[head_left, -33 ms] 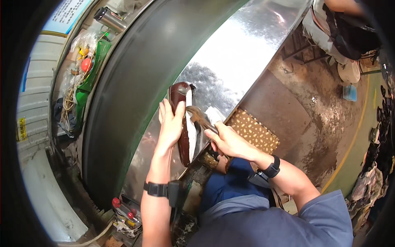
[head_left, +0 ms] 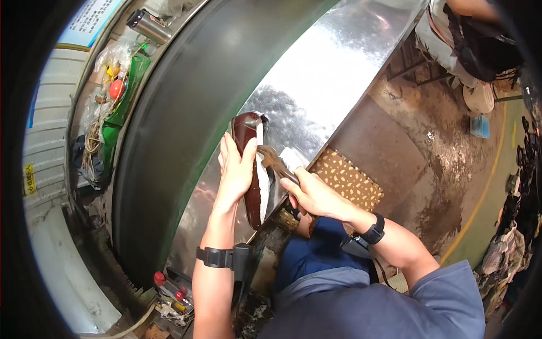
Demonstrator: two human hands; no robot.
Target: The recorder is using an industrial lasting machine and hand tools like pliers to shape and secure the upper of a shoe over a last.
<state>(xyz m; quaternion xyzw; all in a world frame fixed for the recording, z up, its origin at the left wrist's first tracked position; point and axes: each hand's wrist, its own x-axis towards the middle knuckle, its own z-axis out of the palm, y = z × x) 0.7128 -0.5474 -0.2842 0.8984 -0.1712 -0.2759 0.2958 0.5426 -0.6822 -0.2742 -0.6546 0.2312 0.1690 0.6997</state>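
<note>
A glossy dark brown shoe (head_left: 244,129) with a white strip along its right side lies lengthwise on the shiny metal bench top (head_left: 316,73). My left hand (head_left: 236,169) grips it from the left, thumb on top and fingers around the far side. From the right, my right hand (head_left: 310,192) is closed around a brush-like tool (head_left: 276,161) with a brown, bristly-looking end. That end meets or lies just over the white strip; I cannot tell which. Something white (head_left: 293,159), perhaps cloth or paper, shows beside the tool above my right fingers.
A dark conveyor belt (head_left: 169,113) runs along the bench's left side. Beyond it are a steel tumbler (head_left: 149,25) and a green tray (head_left: 121,107) with bags and cords. A patterned brown mat (head_left: 350,181) lies right of the bench. Another person's arm (head_left: 477,8) shows at top right.
</note>
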